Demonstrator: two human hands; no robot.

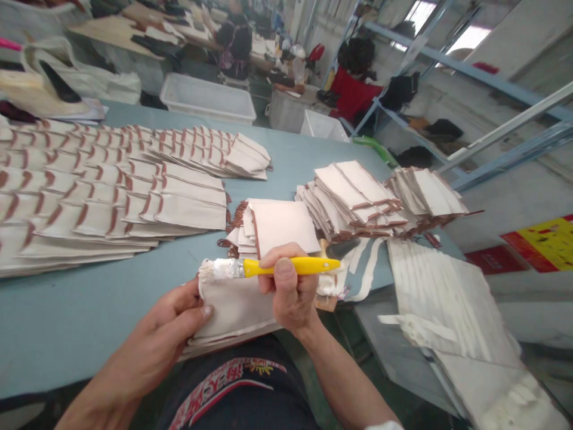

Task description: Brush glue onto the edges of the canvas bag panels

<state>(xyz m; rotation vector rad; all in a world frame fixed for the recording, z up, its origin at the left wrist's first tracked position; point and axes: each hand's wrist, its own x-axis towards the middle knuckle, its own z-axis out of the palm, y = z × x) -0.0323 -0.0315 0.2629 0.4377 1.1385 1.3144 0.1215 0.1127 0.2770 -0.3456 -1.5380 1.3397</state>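
In my right hand [290, 295] is a paintbrush [326, 265] with a yellow handle, gripped between thumb and fingers. Its white-coated bristles point left and touch the upper left edge of a stack of cream panels [239, 307]. The stack lies at the table's front edge, close to my body. My left hand [176, 319] pinches the left end of that stack, thumb on top and fingers behind the edge. Just beyond the brush, more cream panels [284, 224] with brown edges are piled; my right hand covers part of their near side.
Rows of overlapping cream panels [111, 197] cover the blue table's [179, 257] left side. Brown-edged stacks [353, 185] stand at the right, near loose white strips [369, 269]. Long white material [452, 298] lies on a lower surface. Behind are plastic bins [208, 98], a blue rack and a person [235, 42].
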